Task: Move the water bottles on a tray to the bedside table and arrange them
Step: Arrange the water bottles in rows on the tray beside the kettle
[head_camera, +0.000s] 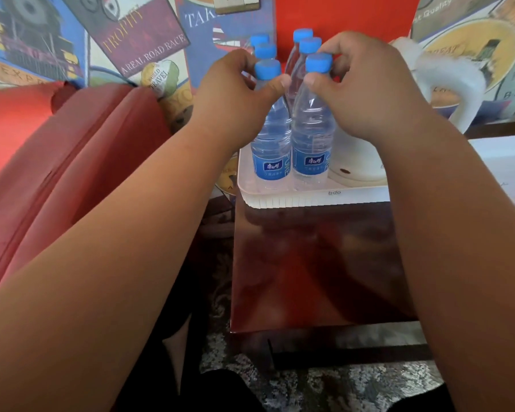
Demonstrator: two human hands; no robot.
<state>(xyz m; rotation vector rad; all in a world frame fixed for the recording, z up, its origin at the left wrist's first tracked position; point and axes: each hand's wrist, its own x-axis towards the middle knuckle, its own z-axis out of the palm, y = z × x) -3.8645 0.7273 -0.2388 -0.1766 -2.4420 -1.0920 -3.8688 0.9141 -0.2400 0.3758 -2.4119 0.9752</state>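
Several clear water bottles with blue caps and blue labels stand in two rows on a white tray (315, 197) at the back of a glossy dark red bedside table (315, 263). My left hand (235, 90) grips the neck of the front left bottle (271, 150), just under its cap. My right hand (363, 84) grips the neck of the front right bottle (311, 144) the same way. Both bottles stand upright, their bases in the tray. The rear bottles (305, 44) are partly hidden behind my hands.
A white electric kettle (357, 162) shares the tray to the right of the bottles. A red padded bed edge (72, 162) lies to the left. A white fluffy object (446, 72) stands behind at the right, and a poster-covered wall is at the back. Patterned carpet (339, 382) is below.
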